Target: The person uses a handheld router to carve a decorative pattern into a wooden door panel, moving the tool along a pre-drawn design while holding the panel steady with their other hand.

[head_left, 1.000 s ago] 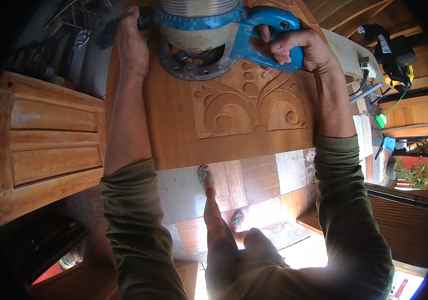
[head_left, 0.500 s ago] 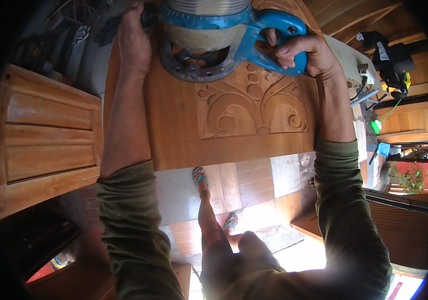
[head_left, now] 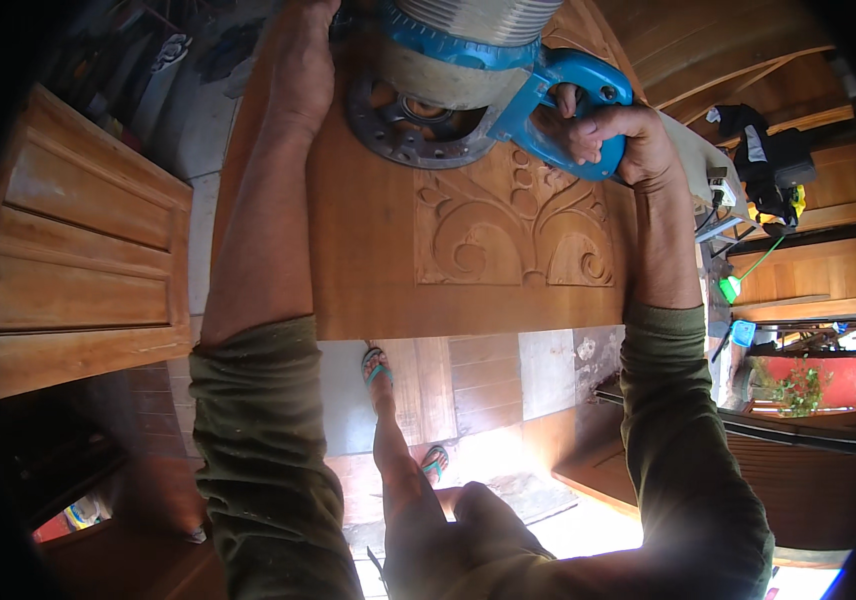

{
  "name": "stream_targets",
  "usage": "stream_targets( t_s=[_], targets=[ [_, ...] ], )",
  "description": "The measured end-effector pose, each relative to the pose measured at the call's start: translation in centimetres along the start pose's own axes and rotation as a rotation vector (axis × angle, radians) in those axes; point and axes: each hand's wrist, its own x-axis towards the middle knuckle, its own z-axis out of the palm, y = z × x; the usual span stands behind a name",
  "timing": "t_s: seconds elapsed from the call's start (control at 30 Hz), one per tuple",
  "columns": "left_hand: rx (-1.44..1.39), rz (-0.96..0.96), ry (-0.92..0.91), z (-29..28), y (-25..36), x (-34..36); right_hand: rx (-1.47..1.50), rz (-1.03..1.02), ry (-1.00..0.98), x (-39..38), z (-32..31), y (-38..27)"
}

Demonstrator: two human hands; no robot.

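Observation:
A blue and grey wood router stands over a brown wooden panel, its dark round base plate near the panel's carved scrollwork. My right hand is closed around the router's blue D-shaped handle, with the thumb across its inner side. My left hand reaches to the router's other side and is closed at a dark side knob; its fingers are partly cut off by the upper edge. The cutting bit cannot be made out inside the base.
At the left stands a panelled wooden door. A workbench edge with a power socket lies to the right, near a black bag. Below the panel are floor tiles and my sandalled feet.
The view has turned slightly, so the panel, router and surroundings sit at a different angle. Both hands keep their hold on the router, which stays at about the same place beside the carving.

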Motion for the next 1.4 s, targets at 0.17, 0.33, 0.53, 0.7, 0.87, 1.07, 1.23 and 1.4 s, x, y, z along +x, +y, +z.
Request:
stream_targets(
  t_s=[0.17, 0.33, 0.53, 0.7, 0.87, 1.07, 1.23, 1.4],
  targets=[
    [0.302, 0.200, 0.015, -1.6, -2.3, 1.3, 0.030, 0.024, 0.013, 0.1, 0.4, -0.3],
    [0.359, 0.145, -0.016, -0.3, -1.2, 1.2, 0.031, 0.014, 0.072, 0.3, 0.4, -0.6],
    [0.232, -0.060, -0.025, 1.9, 2.0, 0.6, 0.054, 0.027, 0.087, 0.8, 0.2, -0.6],
    [0.222, -0.048, -0.035, 2.3, 2.0, 1.0, 0.063, 0.017, 0.096, 1.1, -0.2, -0.5],
    [0.258, 0.030, -0.061, 2.1, 0.6, 2.0, 0.035, 0.012, 0.114, 1.5, -0.3, -0.9],
    [0.290, 0.108, -0.094, 2.0, 0.0, 3.0, 0.034, 0.010, 0.135, 2.0, -0.5, -0.8],
    [0.321, 0.040, -0.033, 2.9, -0.2, 2.6, 0.054, 0.059, 0.254, 1.4, -1.9, 0.0],
    [0.243, -0.057, -0.015, 2.5, 1.2, 1.8, 0.074, 0.095, 0.198, 1.7, -0.9, -0.8]
  ],
)
